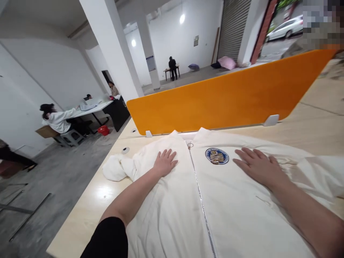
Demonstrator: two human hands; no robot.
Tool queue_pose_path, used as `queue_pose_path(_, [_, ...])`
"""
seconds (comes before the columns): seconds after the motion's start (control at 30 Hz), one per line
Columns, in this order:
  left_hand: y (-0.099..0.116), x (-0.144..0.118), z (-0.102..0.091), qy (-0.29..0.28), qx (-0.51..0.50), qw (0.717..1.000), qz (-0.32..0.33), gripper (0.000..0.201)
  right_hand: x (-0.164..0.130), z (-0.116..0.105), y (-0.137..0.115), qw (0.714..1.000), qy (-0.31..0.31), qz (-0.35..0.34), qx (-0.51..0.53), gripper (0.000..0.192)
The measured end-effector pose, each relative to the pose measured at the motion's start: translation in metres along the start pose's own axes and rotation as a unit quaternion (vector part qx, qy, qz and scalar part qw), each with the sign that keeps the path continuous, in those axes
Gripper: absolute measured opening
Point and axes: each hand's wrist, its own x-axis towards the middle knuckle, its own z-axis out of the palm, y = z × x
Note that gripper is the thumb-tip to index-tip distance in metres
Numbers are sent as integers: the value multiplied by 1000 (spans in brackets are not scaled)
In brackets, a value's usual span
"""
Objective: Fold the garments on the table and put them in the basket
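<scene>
A white zip-up jacket (231,211) lies front side up and zipped on a light wooden table (83,215). A round blue badge (216,156) sits on its chest to the right of the zipper (200,193). My left hand (164,162) rests flat on the jacket's left chest, fingers spread. Flat on the right chest, just past the badge, lies my right hand (258,165). The left sleeve (115,168) is bunched at the table's left side. Neither hand grips anything.
An orange divider panel (228,95) stands along the table's far edge behind the jacket. Several people sit at a white table (91,106) far left, another stands at a distant table (172,68). A white pillar (113,50) rises behind the divider.
</scene>
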Motion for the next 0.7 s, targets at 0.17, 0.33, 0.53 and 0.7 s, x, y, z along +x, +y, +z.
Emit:
queue_pose_path(0.17, [-68,-70,-35,46,64,991,-110,45,-1,-2,-3,1000,-21,7,-10,65])
queue_pose_path(0.33, [-155,-109,-65,145,3,887,-438,54,0,-2,-4,1000,-21,13,-11,65])
queue_pose_path(0.53, [-184,-120,-58,163,-112,885,-422,15,0,0,-2,1000,6,-6,19,63])
queue_pose_path(0.7, [-185,-143,-70,298,-127,868,-375,30,0,-2,-2,1000,-3,-2,20,63])
